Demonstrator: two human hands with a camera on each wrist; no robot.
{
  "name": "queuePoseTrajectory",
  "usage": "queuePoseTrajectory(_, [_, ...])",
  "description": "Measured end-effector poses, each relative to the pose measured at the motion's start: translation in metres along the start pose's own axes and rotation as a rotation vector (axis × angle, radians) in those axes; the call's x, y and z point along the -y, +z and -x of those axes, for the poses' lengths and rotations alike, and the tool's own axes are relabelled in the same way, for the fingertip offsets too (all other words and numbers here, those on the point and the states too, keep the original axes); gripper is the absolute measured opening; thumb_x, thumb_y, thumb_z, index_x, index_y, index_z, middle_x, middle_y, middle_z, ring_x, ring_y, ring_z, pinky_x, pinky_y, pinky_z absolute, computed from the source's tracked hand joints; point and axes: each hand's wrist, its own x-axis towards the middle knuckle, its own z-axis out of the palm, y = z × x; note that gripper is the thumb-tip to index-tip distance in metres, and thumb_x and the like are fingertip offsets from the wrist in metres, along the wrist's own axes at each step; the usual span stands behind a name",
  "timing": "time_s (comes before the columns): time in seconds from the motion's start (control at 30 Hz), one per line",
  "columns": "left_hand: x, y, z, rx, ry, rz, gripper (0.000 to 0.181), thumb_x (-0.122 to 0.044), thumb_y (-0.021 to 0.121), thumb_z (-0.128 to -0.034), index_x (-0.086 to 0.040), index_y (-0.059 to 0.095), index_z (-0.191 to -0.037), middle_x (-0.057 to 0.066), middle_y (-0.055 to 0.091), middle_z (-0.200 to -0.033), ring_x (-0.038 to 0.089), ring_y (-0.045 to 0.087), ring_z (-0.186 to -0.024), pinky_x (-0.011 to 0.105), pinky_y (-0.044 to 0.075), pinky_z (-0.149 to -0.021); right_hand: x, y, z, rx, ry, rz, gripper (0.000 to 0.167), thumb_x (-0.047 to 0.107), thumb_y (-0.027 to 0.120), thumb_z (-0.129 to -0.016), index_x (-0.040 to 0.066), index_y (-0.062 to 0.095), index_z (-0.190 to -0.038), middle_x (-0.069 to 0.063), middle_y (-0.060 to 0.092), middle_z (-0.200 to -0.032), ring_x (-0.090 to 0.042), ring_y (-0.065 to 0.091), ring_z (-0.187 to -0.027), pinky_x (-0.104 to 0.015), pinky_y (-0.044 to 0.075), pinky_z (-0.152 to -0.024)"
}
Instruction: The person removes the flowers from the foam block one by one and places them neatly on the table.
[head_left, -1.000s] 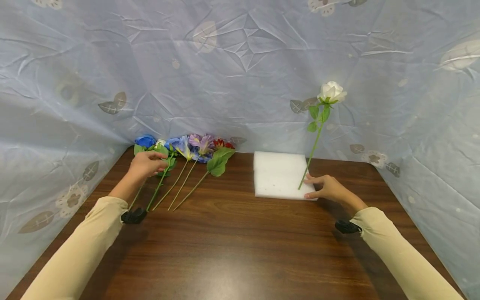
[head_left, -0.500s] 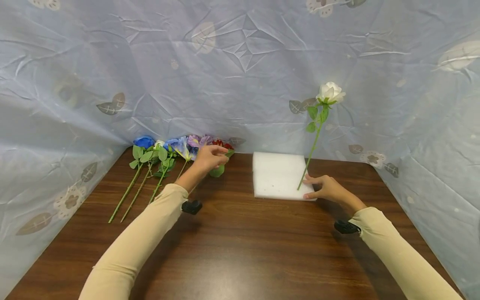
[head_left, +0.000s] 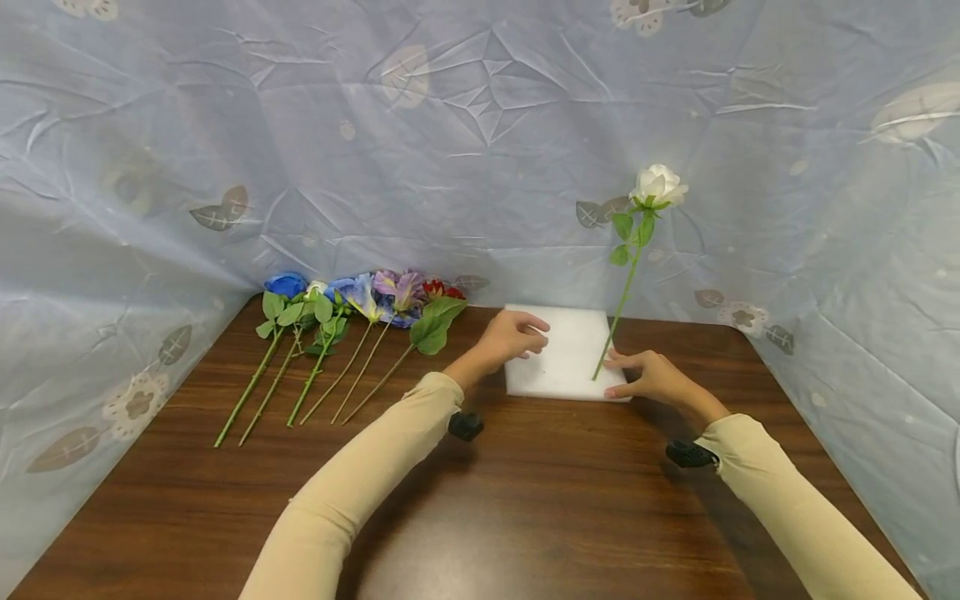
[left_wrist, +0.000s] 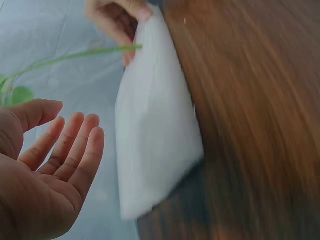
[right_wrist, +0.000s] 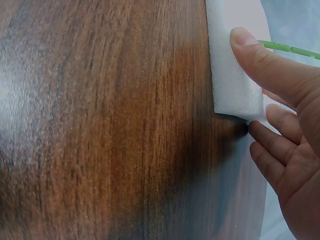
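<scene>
A white foam block (head_left: 562,367) lies on the table, and a white rose (head_left: 657,187) stands in its right part with its green stem (head_left: 619,308) leaning slightly right. My right hand (head_left: 654,377) holds the block's right end. In the right wrist view its thumb (right_wrist: 255,55) presses the foam beside the stem, while the other fingers are at the end and far side. My left hand (head_left: 510,340) holds nothing and hovers over the block's left side. Its fingers (left_wrist: 82,150) are loosely bent and apart from the foam in the left wrist view.
On the left of the brown table (head_left: 480,517) lie several artificial flowers: a blue rose (head_left: 286,285), blue and purple blooms (head_left: 399,287), red ones (head_left: 442,289) and a large green leaf (head_left: 437,323). Patterned cloth (head_left: 450,167) hangs behind and at both sides.
My left hand has moved right, from above the flowers at the left to the foam block. My right hand, the block and the standing rose stay in place.
</scene>
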Motion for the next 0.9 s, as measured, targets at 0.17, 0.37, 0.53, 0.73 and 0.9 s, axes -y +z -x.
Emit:
queuePoseTrajectory(0.17, [-0.003,0.028,-0.009,0.028,0.009,0.019,0.025,-0.009,0.069,-0.0953,-0.003,0.073,-0.119,0.017,0.076,-0.111,0.033,0.074,-0.103,0.042,0.063,-0.086,0.000,0.000,0.000,-0.010,0.003,-0.001,0.071,0.031,0.089,-0.078,-0.001,0.062,-0.135,-0.021,0.045,-0.149,-0.048,0.038,-0.143,-0.062,0.036,-0.116])
queuePoseTrajectory(0.37, [-0.004,0.055,-0.017,0.047,0.013,0.004,0.024,-0.009,0.068,-0.0959,-0.004,0.074,-0.118,0.013,0.076,-0.112,0.021,0.072,-0.096,0.034,0.063,-0.082,-0.002,0.000,0.001,-0.007,0.006,0.015,0.071,0.034,0.088,-0.079,0.000,0.062,-0.136,-0.021,0.046,-0.149,-0.048,0.038,-0.143,-0.062,0.038,-0.114])
queuePoseTrajectory(0.53, [-0.003,0.071,-0.021,0.060,0.017,0.002,0.027,-0.007,0.066,-0.0969,0.001,0.071,-0.122,0.016,0.074,-0.117,0.027,0.071,-0.103,0.034,0.063,-0.084,-0.003,-0.001,0.000,0.002,0.000,0.019,0.072,0.036,0.087,-0.080,0.001,0.061,-0.137,-0.020,0.045,-0.151,-0.048,0.038,-0.143,-0.063,0.039,-0.113])
queuePoseTrajectory(0.73, [0.002,0.085,-0.028,0.034,0.011,-0.045,0.025,-0.006,0.068,-0.0951,0.000,0.074,-0.119,0.015,0.076,-0.112,0.028,0.072,-0.099,0.024,0.060,-0.075,-0.003,-0.001,-0.001,0.004,-0.007,0.015,0.071,0.035,0.087,-0.080,0.001,0.062,-0.137,-0.020,0.045,-0.150,-0.048,0.039,-0.142,-0.063,0.038,-0.114])
queuePoseTrajectory(0.9, [0.005,0.091,-0.032,0.012,0.005,-0.089,0.024,-0.006,0.071,-0.0933,-0.003,0.076,-0.116,0.012,0.077,-0.108,0.019,0.072,-0.095,0.022,0.057,-0.075,-0.005,-0.001,-0.001,0.006,-0.008,0.012,0.070,0.035,0.087,-0.080,0.002,0.062,-0.137,-0.020,0.046,-0.150,-0.049,0.040,-0.141,-0.064,0.038,-0.114])
